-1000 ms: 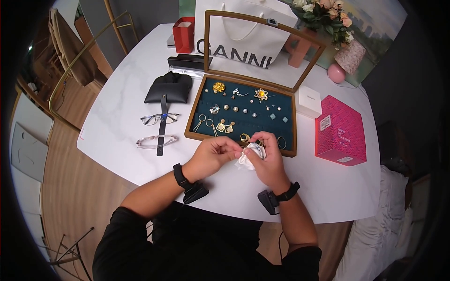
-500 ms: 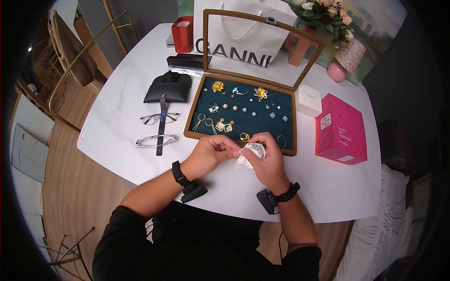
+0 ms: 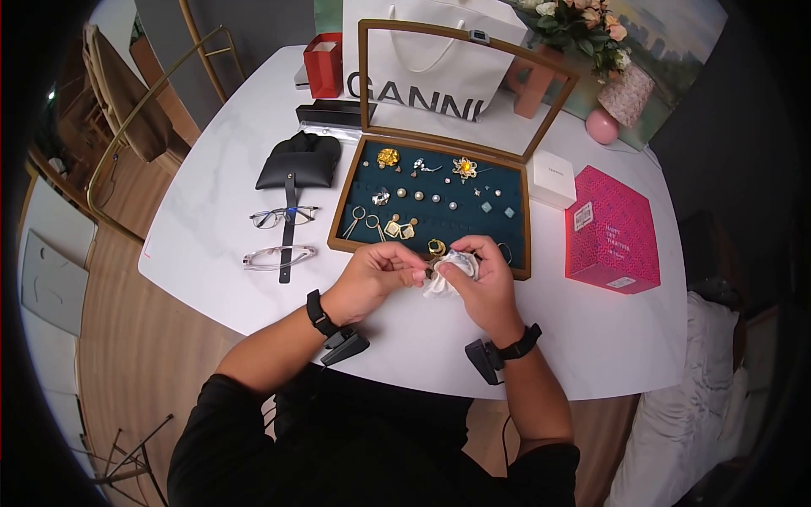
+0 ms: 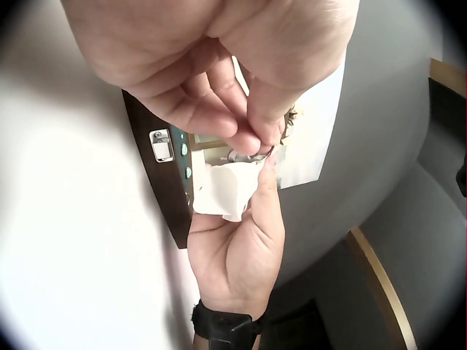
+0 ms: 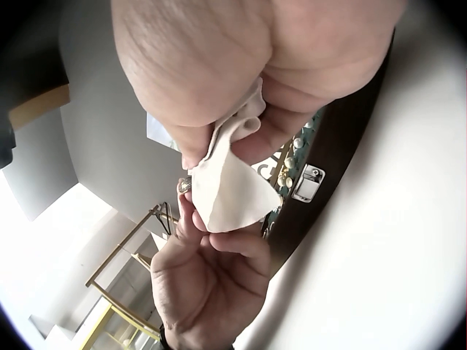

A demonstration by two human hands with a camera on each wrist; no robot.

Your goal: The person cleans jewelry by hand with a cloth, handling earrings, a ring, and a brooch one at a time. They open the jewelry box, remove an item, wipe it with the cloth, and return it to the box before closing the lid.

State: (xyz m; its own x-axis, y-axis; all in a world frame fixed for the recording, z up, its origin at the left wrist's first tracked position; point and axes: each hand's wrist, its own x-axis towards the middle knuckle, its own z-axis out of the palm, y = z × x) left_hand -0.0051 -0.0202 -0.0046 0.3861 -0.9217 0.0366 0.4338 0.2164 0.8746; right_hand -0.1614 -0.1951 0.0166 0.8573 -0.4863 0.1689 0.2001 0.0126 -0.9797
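Note:
A white cloth (image 3: 448, 277) is bunched in the right hand (image 3: 490, 291), thumb and fingers gripping it just in front of the jewelry case (image 3: 522, 267). The left hand (image 3: 367, 283) pinches a small metallic piece against the cloth's left edge; in the right wrist view that piece (image 5: 184, 185) shows at its fingertips beside the cloth (image 5: 233, 191). The left wrist view has the left hand (image 4: 219, 65) above, its thumb and index finger together at the cloth (image 4: 230, 188). The piece's full shape is hidden. Earrings and brooches line the dark green case lining.
Two pairs of glasses (image 3: 285, 217) and a black pouch (image 3: 300, 160) lie left of the case. Its glass lid (image 3: 365, 76) stands raised before a white bag (image 3: 422, 63). To the right are a white box (image 3: 552, 180) and a pink box (image 3: 615, 232). Behind stands a red box (image 3: 323, 68).
The left hand's fingertips have shifted slightly, and a dark bit now shows between them and the cloth. The head view has moved a little. Both hands keep their hold.

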